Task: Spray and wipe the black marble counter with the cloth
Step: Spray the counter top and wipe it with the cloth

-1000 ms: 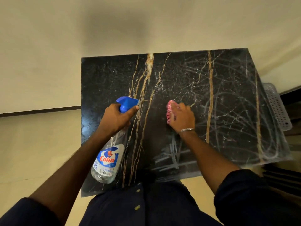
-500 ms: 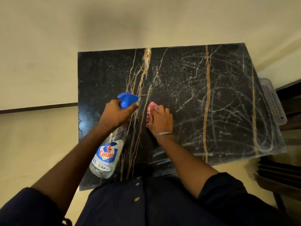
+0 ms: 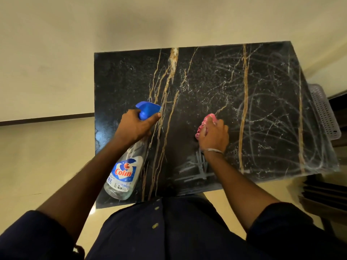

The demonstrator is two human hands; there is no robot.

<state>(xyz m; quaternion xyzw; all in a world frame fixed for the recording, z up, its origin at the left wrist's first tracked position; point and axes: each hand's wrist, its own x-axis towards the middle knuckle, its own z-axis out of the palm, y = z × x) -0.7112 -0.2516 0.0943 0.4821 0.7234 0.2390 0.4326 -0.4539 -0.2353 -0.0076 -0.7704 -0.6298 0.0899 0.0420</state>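
Gripping spray bottle (image 3: 124, 173), left hand (image 3: 135, 126), right hand (image 3: 214, 136) holding pink cloth (image 3: 203, 122) on counter (image 3: 262, 91)

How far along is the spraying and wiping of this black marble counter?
Done: white spray droplets speckle the middle of the black marble counter, and curved wipe streaks cover its right part. In hand: the right hand holds the pink cloth down on the middle; the left hand grips the clear spray bottle with the blue trigger. Left: the droplets beyond the cloth and the streak-free left part.
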